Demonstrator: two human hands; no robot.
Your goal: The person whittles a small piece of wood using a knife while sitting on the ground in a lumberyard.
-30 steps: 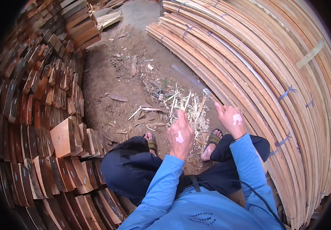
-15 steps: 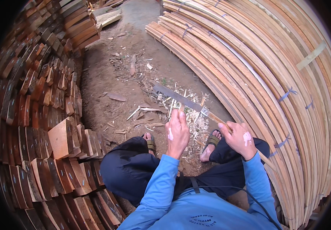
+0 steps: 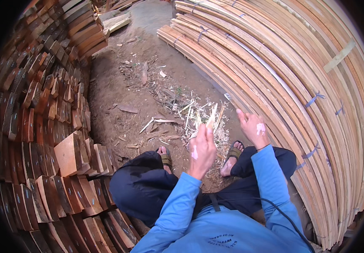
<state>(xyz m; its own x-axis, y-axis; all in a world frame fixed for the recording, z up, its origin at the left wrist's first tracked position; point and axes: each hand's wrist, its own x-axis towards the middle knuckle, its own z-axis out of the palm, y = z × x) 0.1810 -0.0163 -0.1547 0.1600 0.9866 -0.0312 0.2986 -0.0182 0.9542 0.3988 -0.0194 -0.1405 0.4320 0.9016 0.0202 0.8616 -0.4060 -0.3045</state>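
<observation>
My left hand [image 3: 202,148] is closed round a pale sliver of wood [image 3: 212,117] with a pointed upper end, held upright above the wood chips. To its right, my right hand [image 3: 254,127] is closed round the handle of a long-bladed knife. The grey knife blade [image 3: 213,83] is smeared by motion and points up and left, beside the ends of the stacked strips. Blade and wood are apart. A pale metal collar shows where blade meets handle; the handle's back end is hard to make out.
Wood shavings [image 3: 221,137] lie between my sandalled feet. Bark pieces [image 3: 128,108] are scattered over the dirt floor [image 3: 114,84]. A tall stack of cut boards [image 3: 68,154] rises at the left. Long wooden strips tied in bundles [image 3: 291,88] fill the right side. A dark cable [image 3: 277,215] crosses my front.
My right hand has swung the knife up and away, off the wood in my left hand. My left hand has shifted slightly right, and the wood's pale tip now shows.
</observation>
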